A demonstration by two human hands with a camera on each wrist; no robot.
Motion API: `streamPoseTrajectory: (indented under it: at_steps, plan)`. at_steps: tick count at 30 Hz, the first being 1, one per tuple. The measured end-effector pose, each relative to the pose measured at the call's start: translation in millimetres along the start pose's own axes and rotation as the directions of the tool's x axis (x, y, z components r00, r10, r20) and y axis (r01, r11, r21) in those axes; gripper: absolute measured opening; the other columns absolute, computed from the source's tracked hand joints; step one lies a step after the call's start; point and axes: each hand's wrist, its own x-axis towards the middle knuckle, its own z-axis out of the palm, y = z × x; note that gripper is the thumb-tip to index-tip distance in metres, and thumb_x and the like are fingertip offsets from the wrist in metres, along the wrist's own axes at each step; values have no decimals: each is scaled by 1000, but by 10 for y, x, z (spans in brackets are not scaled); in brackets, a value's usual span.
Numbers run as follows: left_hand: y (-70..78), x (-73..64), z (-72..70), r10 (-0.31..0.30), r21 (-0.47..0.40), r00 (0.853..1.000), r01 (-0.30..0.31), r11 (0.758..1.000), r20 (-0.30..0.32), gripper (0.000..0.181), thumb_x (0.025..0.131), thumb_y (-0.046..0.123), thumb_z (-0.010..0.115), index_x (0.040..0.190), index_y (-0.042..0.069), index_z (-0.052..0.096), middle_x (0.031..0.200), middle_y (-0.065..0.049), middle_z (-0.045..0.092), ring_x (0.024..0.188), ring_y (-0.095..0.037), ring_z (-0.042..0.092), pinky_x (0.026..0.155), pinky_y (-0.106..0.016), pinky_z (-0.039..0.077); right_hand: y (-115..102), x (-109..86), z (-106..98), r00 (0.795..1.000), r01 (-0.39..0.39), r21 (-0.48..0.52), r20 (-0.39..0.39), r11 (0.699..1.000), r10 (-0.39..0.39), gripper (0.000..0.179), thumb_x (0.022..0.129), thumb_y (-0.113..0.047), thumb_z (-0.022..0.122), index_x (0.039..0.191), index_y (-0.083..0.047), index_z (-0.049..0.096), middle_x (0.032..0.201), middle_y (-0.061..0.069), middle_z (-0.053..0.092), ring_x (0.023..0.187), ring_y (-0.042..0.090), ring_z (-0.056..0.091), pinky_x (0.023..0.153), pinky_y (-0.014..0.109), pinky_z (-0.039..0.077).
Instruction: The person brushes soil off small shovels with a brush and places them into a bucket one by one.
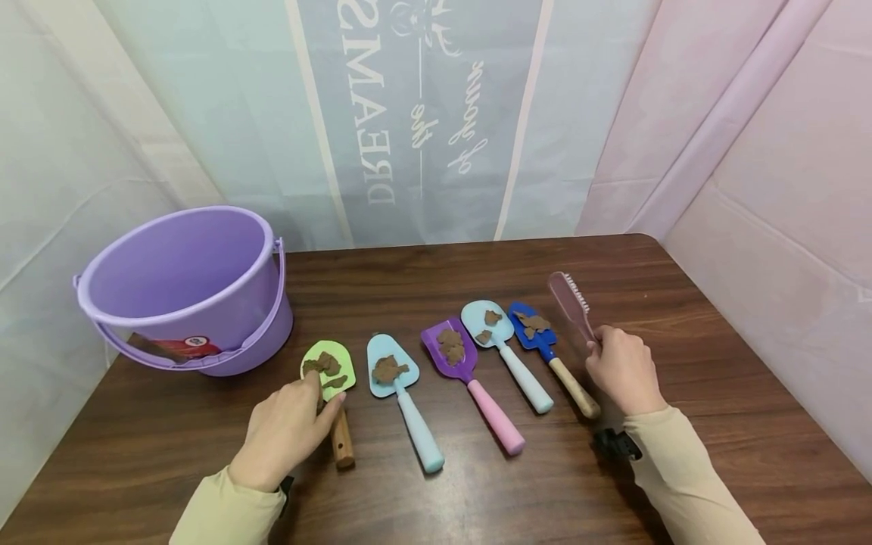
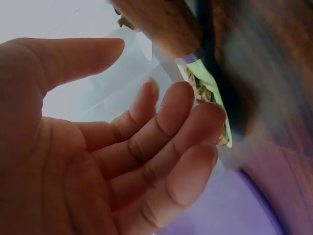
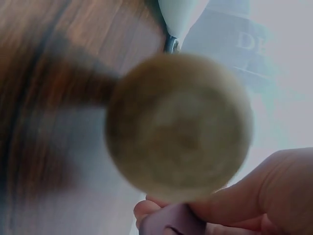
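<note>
My right hand [image 1: 623, 369] grips a translucent pinkish brush [image 1: 568, 297] by its handle, its head tilted up with white bristles along one side. In the right wrist view the thumb presses on the brush handle [image 3: 171, 220], and the wooden handle end of the blue shovel [image 3: 178, 127] blocks much of the scene. My left hand [image 1: 282, 431] hovers beside a green shovel [image 1: 346, 362] with a wooden handle. Its fingers are loosely bent, the thumb apart, and nothing lies between them. Clumps of brown soil-like material sit on the green blade.
Left of the tools stands a purple bucket [image 1: 238, 325] with its handle down. Between the hands lie a light blue shovel [image 1: 418, 431], a purple shovel [image 1: 496, 416] with pink handle, and another pale blue one [image 1: 524, 378], all bearing brown clumps. Fabric hangs behind the table [image 1: 545, 499].
</note>
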Motion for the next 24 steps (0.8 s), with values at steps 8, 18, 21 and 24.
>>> streamPoseTrajectory:
  at_steps: [8, 18, 21, 24]
  plan:
    - [21, -39, 49, -55, 19, 994, 53, 998, 94, 51, 86, 57, 59, 69, 10, 53, 58, -8, 53, 49, -20, 51, 41, -35, 34, -26, 11, -7, 1000, 0, 6, 8, 1000, 0, 14, 85, -3, 57, 86, 9, 62, 68, 20, 61, 51, 26, 48, 48, 46, 41]
    - [47, -52, 110, -106, 25, 986, 103, 994, 132, 48, 88, 46, 59, 63, 7, 54, 59, -12, 56, 50, -24, 55, 41, -39, 38, -41, 11, 8, 1000, 18, 11, 6, 1000, -18, 12, 86, -3, 57, 84, 8, 61, 64, 18, 59, 50, 25, 46, 47, 45, 39]
    - [47, -55, 120, -112, 20, 987, 110, 994, 119, 47, 89, 45, 59, 65, 4, 55, 60, -14, 56, 50, -25, 55, 41, -39, 38, -38, 13, 12, 1000, 22, 11, 6, 1000, -22, 12, 86, -3, 57, 83, 8, 61, 64, 17, 58, 49, 25, 46, 47, 45, 40]
    - [43, -52, 130, -118, 13, 987, 117, 993, 112, 46, 89, 43, 59, 66, 3, 55, 61, -15, 57, 52, -26, 57, 42, -40, 40, -37, 15, 13, 1000, 22, 14, 9, 1000, -22, 12, 86, -3, 57, 85, 8, 61, 65, 18, 59, 50, 25, 46, 47, 45, 40]
